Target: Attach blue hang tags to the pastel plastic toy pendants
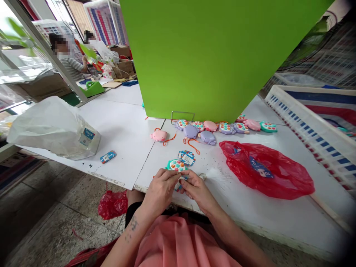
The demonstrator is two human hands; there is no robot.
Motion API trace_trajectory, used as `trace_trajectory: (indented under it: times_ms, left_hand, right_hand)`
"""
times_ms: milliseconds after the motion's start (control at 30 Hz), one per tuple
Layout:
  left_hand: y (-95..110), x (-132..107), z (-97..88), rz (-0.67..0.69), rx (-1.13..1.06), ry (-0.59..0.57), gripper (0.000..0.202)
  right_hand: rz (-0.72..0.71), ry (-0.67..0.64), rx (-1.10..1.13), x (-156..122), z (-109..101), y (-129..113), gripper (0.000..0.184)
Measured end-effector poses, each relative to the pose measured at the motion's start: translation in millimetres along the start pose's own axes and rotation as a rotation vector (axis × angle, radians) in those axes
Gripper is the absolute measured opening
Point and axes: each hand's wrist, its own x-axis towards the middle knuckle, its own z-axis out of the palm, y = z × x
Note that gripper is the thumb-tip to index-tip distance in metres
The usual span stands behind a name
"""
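pink top [178,243], left hand [160,187] and right hand [197,187], narrow grip on part-hidden blue-and-white card [178,184]

Toy row [190,132]: lay before the panel [189,59]
Card pile [187,158]: lay before the toy row
Crate [311,135]: stood right

Reference item: green panel [189,59], quantity 1. Counts of visible items, located relative to the panel:

- Dotted toys [226,128]: at least 7, in front.
- Plain pink toys [210,126]: 3, in front.
- Plain purple toys [191,131]: 2, in front.
- Wire bracket [183,112]: 1, at the lower edge.
- Printed cards [187,158]: 1 loose, front left; one overlapping group, directly in front, not countable.
- Red bags [267,170]: 2; one front right, one lower front left.
- White translucent bag [52,128]: 1, left.
- Persons [68,63]: 2, beyond, left.
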Motion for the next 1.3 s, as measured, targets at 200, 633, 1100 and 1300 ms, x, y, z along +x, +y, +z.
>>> trace_trajectory:
  times_ms: [200,633,1100,1300]
  left_hand:
    - [5,3,-2.4,0.005,-0.143,-0.049,0.032]
    - [4,-3,0.2,0.132,0.089,-0.072,0.026]
    - [9,-6,8.8,0.121,0.111,-0.172,0.015]
    - [0,-6,8.2,-0.156,-0.26,-0.004,0.012]
  right_hand:
    - [0.066,-0.053,0.085,2,1,0,0.037]
    - [0.135,0.076,0.197,5,7,-4,0.036]
    - [0.08,0.041,0.162,6,2,5,0.033]
    - [-0.212,0.126,-0.348,-1,-1,-1,0.013]
